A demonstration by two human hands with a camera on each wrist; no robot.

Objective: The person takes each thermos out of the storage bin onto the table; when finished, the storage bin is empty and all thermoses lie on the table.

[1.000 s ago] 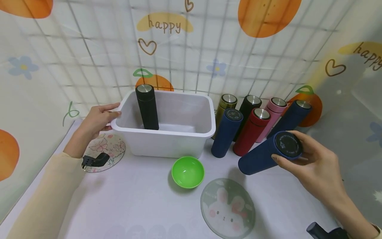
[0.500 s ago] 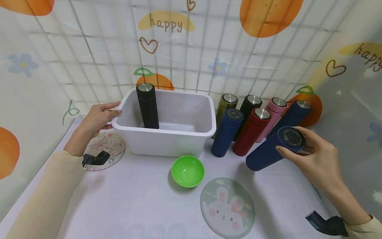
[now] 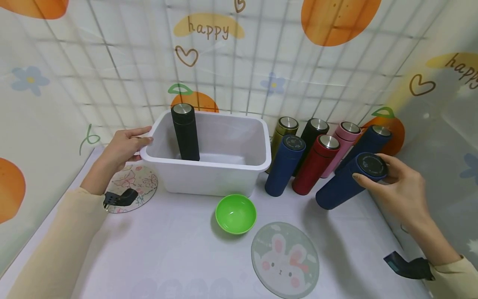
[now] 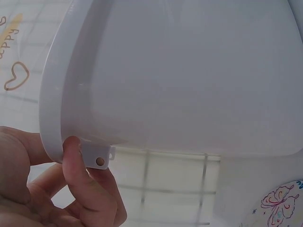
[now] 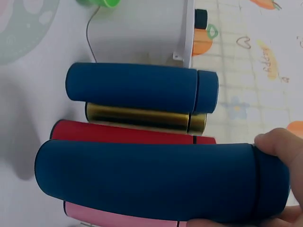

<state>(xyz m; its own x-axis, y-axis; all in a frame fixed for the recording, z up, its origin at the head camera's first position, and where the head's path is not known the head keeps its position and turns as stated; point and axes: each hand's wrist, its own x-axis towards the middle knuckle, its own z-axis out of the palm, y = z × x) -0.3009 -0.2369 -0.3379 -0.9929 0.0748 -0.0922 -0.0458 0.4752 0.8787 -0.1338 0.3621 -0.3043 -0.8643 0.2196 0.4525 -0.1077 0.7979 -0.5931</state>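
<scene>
My right hand [image 3: 405, 191] grips a dark blue thermos bottle [image 3: 343, 187] around its black-topped lid, with the bottle tilted and its base toward the lower left. In the right wrist view this blue thermos [image 5: 151, 182] passes in front of the red and pink ones. My left hand [image 3: 125, 146] pinches the left rim of a white plastic bin [image 3: 205, 178]; the left wrist view shows fingertips at the bin's corner [image 4: 75, 146]. Upright inside the bin, at its left, is a black thermos [image 3: 185, 135] with a silver lid top.
Right of the bin stand a blue [image 3: 284, 166], a red [image 3: 315, 166], a gold [image 3: 280, 131], a black [image 3: 309, 135] and a pink thermos [image 3: 341, 143], plus a leaning blue one [image 3: 367, 145]. In front are a green bowl [image 3: 236, 215], a rabbit mat [image 3: 285, 259] and a floral mat [image 3: 143, 189].
My right hand has carried the blue thermos a little rightward and away from me, nearer the group of bottles. The left hand keeps its place on the bin rim.
</scene>
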